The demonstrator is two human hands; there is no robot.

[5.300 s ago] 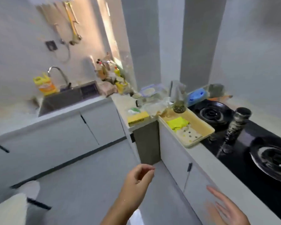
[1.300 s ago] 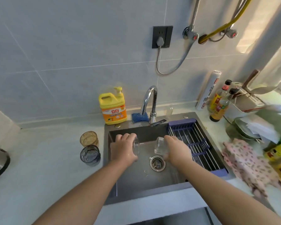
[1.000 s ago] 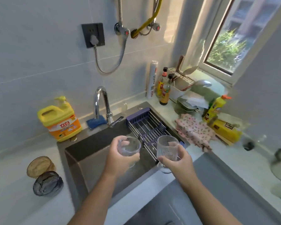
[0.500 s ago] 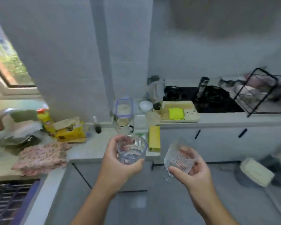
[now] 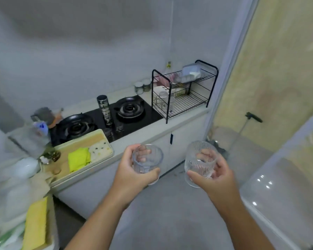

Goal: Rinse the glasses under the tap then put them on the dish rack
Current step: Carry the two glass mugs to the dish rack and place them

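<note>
Glasses are in both hands, held over the grey floor in front of the counter: the left hand wraps its fingers around a clear tumbler, and the right hand grasps a ribbed glass, tilted slightly. Well apart, the black wire dish rack stands on the counter just beside the gas hob.

Left glass and right glass are clear, ribbed glass; dish rack is black metal wire.
</note>
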